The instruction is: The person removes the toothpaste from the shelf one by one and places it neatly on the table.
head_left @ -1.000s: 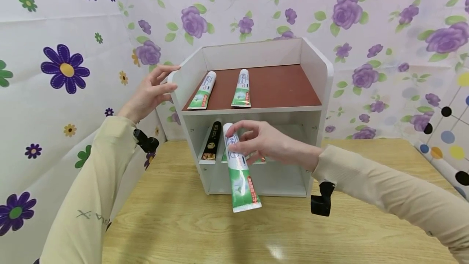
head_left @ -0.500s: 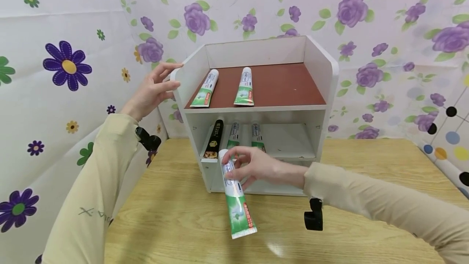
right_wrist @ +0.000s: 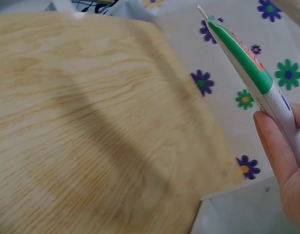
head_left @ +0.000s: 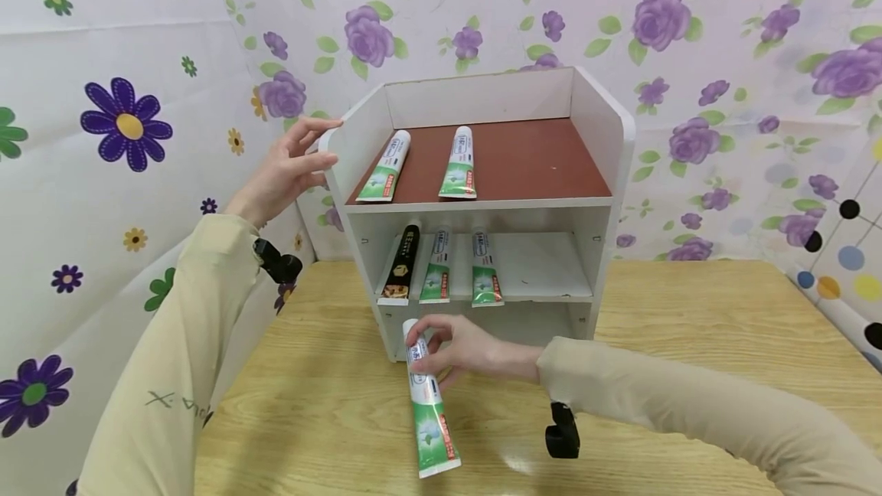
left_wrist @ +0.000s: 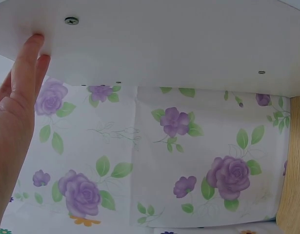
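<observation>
The right hand (head_left: 475, 349) pinches a glossy green-and-white toothpaste tube (head_left: 428, 404) by its capped end, low before the white laminate shelf unit (head_left: 606, 174). The left hand (head_left: 282, 174) rests with straight fingers on the shelf unit's smooth left wall, above the wood-grain desk (head_left: 689, 312).

On the table (head_left: 331, 404) stands a shelf unit (head_left: 599, 167): two tubes (head_left: 458, 163) on top, three tubes (head_left: 441, 274) on the shelf below.

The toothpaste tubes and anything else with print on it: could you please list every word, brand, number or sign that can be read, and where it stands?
Left sleeve: handwritten marks, roughly "X" and more, not clearly readable.
Held toothpaste tube, gripped by the right hand: blue and red print, too blurred to read.
Top-shelf tubes: print too small to read.
Black tube and green tubes on the middle shelf: print too small to read.
Shelf unit, touched by the left hand: no text.
</observation>
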A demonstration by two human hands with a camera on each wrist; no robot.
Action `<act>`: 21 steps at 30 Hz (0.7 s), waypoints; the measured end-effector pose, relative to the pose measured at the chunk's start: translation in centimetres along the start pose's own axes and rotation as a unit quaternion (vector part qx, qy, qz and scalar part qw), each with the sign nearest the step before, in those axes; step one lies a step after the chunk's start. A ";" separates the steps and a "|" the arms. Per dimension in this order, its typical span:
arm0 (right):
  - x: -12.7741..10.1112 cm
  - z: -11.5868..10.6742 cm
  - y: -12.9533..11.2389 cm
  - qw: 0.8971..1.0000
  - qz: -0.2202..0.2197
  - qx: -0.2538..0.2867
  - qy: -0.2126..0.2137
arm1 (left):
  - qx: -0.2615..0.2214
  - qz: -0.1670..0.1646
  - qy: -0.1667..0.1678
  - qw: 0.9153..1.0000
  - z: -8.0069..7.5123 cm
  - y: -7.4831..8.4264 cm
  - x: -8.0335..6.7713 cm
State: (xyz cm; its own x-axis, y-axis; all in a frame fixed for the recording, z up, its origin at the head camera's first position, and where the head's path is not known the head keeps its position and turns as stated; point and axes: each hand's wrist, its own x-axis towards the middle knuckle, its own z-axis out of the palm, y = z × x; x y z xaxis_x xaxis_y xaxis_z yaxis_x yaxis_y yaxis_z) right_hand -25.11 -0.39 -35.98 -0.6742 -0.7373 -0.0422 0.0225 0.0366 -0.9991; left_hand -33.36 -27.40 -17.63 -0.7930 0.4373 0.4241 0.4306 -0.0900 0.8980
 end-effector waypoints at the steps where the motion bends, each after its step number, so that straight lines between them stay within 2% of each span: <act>1: 0.1 0.1 0.3 1.000 0.003 0.001 0.001 | -0.001 0.001 -0.001 1.000 0.0 0.0 0.0; 11: 1.4 0.2 3.4 0.999 0.017 -0.024 0.031 | 0.010 0.005 0.005 1.000 0.1 -0.2 0.2; 21: 3.4 0.6 6.6 0.998 0.037 0.004 0.054 | -0.004 0.009 0.007 1.000 0.1 -0.3 0.2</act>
State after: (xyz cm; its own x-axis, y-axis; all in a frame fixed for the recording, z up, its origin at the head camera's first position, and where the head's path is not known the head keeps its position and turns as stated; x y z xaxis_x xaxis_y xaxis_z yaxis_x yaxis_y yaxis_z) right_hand -26.76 -3.05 -42.76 -0.7466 -0.6552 -0.1152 0.0811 0.0822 -0.9933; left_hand -33.60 -27.16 -17.82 -0.7916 0.4225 0.4414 0.4410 -0.1050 0.8914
